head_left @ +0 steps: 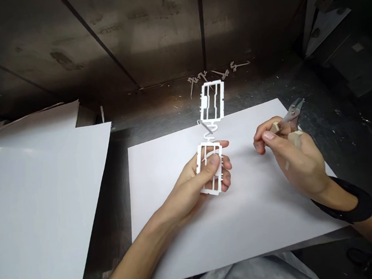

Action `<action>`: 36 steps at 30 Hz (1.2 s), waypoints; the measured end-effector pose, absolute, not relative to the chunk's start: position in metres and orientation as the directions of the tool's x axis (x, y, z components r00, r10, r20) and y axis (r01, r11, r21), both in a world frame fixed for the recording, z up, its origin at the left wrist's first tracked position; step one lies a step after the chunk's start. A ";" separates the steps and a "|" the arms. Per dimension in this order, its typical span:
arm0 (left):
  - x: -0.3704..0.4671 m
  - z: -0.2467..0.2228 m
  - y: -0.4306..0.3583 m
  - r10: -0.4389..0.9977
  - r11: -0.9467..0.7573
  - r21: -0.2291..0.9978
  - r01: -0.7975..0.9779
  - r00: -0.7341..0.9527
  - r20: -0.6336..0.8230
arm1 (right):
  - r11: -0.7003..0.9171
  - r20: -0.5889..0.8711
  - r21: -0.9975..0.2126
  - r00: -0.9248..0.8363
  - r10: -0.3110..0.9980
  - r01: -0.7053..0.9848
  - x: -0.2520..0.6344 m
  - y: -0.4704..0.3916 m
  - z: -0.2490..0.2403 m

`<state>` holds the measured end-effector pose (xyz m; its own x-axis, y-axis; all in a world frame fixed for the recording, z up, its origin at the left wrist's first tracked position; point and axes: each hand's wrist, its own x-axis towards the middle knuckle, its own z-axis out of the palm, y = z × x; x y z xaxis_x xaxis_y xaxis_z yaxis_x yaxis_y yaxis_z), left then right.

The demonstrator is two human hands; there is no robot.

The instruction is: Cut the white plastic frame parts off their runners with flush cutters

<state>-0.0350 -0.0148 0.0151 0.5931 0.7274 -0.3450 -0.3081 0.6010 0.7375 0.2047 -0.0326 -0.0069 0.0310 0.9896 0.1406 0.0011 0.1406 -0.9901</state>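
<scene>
My left hand is closed on a white plastic frame part, thumb across its front and fingers behind. A curly white runner joins it to a second, similar frame farther out, above the paper's far edge. To the right, my right hand is wrapped round a pair of nippers with pale handles. Their metal jaws point away to the upper right, clear of the white parts. Part of the handles is hidden in the palm.
A large white sheet of paper lies on the dark metal bench under both hands. More white sheets are at the left. Curly plastic scraps lie near the metal back wall.
</scene>
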 end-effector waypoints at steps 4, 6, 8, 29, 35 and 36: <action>-0.035 0.017 -0.016 0.782 0.560 0.730 -0.392 0.541 -0.309 | 0.128 0.128 -0.992 0.031 0.991 0.013 0.206 -0.034 -0.007; -0.034 0.017 -0.017 0.827 0.494 0.772 -0.400 0.491 -0.275 | 0.123 0.123 -0.992 0.034 0.992 0.013 0.206 -0.035 -0.007; -0.034 0.019 -0.017 0.864 0.433 0.803 -0.410 0.442 -0.240 | 0.112 0.112 -0.994 0.040 0.993 0.010 0.206 -0.036 -0.007; -0.037 0.017 -0.015 0.838 0.473 0.780 -0.410 0.484 -0.253 | 0.100 0.101 -0.995 0.042 0.994 0.026 0.206 -0.035 -0.005; -0.035 0.016 -0.016 0.845 0.465 0.784 -0.410 0.470 -0.256 | 0.115 0.117 -0.991 0.029 0.993 0.061 0.204 -0.037 -0.004; -0.035 0.016 -0.016 0.851 0.458 0.786 -0.415 0.461 -0.253 | 0.116 0.118 -0.989 0.017 0.993 0.090 0.203 -0.039 -0.003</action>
